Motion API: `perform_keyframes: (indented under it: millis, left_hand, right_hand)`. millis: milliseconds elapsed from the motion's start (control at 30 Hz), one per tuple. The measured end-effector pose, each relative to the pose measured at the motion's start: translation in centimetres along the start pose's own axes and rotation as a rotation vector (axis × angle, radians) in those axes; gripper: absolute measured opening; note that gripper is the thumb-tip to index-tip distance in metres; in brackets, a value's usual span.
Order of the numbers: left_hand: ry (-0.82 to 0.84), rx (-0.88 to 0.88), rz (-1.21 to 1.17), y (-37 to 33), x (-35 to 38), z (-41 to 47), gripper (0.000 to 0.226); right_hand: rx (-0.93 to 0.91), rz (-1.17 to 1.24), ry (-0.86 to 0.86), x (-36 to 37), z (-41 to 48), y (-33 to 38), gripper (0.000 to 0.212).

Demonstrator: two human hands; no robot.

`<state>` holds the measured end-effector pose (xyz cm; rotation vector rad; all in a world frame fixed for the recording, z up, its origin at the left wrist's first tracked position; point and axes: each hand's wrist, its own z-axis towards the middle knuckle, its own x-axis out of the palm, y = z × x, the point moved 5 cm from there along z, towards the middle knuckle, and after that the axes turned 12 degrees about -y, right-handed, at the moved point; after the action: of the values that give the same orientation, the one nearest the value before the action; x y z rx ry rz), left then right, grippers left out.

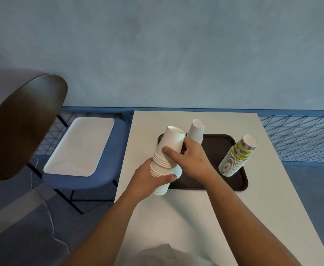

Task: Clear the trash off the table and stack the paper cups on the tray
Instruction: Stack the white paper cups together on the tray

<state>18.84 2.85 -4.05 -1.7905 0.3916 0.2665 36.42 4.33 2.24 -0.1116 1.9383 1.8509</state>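
A tall stack of upside-down white paper cups (167, 150) is held at the left edge of the dark brown tray (218, 144). My left hand (149, 181) grips the lower part of the stack. My right hand (190, 158) curls round its upper part, thumb across the front. Behind it a second white stack (195, 129) stands on the tray. A stack of fruit-patterned cups (238, 156) leans at the tray's right end.
The white table (253, 208) has something white and crumpled (157, 254) at its near edge. To the left a blue chair (84, 181) carries a white tray (80, 146). A dark chair back (22, 121) stands further left. A blue mesh rail (301, 139) runs behind.
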Motion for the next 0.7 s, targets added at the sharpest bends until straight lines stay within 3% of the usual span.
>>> perform_keyframes:
  millis: [133, 333, 500, 700]
  left_hand:
    - [-0.014, -0.034, -0.002, 0.6, -0.1, 0.2, 0.077]
    - [-0.046, -0.057, -0.017, 1.2, -0.5, 0.5, 0.074]
    - [-0.06, -0.062, -0.036, 1.7, -0.8, 1.0, 0.077]
    - [-0.086, -0.096, -0.071, 2.1, -1.0, 1.6, 0.067]
  right_hand:
    - [0.078, 0.091, -0.096, -0.6, 0.6, -0.3, 0.052]
    - [0.32, 0.433, -0.263, -1.3, 2.5, -3.8, 0.054]
    - [0.265, 0.107, -0.358, -1.4, 2.8, -6.8, 0.045]
    - [0.13, -0.11, -0.211, 2.0, 2.6, -10.1, 0.05]
